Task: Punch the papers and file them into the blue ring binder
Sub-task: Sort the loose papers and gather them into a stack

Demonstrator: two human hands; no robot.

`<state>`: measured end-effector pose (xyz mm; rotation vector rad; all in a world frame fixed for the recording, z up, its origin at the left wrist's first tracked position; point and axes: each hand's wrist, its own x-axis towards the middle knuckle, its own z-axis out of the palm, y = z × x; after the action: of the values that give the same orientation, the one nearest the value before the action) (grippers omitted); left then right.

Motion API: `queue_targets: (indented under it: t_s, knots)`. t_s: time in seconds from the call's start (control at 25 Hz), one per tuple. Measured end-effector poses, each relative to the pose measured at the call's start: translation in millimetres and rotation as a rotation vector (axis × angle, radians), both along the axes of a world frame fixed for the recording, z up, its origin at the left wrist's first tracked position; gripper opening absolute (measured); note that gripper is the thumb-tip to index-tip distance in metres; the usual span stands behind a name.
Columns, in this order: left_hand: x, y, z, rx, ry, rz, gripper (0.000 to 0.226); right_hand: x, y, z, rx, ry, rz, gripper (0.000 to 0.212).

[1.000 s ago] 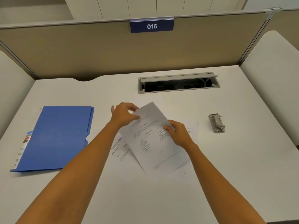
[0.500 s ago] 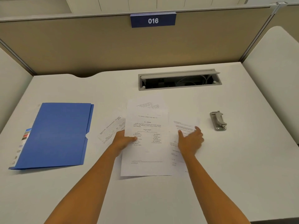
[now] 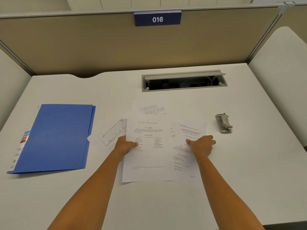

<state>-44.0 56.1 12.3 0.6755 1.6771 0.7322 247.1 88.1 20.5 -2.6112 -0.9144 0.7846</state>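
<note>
Several printed white papers lie spread at the middle of the white desk. My left hand (image 3: 125, 146) grips the left edge of the top sheet (image 3: 149, 156), thumb on top. My right hand (image 3: 201, 145) is curled on the right-hand sheet (image 3: 187, 130), thumb and fingers pinching it. Another sheet (image 3: 150, 108) pokes out behind, and a form sheet (image 3: 113, 132) sticks out to the left. The blue ring binder (image 3: 56, 138) lies closed at the left. A small grey metal hole punch (image 3: 224, 123) sits to the right of the papers.
An open grey cable tray (image 3: 183, 80) is set into the desk (image 3: 249, 163) behind the papers. Beige partition walls with a blue "016" sign (image 3: 157, 19) enclose the desk at the back and sides.
The top sheet was turned straight and laid down over the others. My left hand slid to its left edge; my right hand went from flat on the right sheet to pinching it.
</note>
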Motion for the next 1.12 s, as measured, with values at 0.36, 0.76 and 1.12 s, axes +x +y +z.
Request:
queue_targets:
  t_s: [0.36,0.76,1.12]
  knots:
    - [1,0,-4,-0.008,0.075,-0.01,0.042,4,-3,11,-0.024,0.059,-0.049,0.067]
    - [1,3,-6,-0.018,0.129,-0.047,0.042,54,-3,63,0.433,-0.075,-0.076,0.025]
    - [1,2,-5,-0.021,0.118,-0.044,0.04,75,12,119,0.824,-0.044,-0.235,0.023]
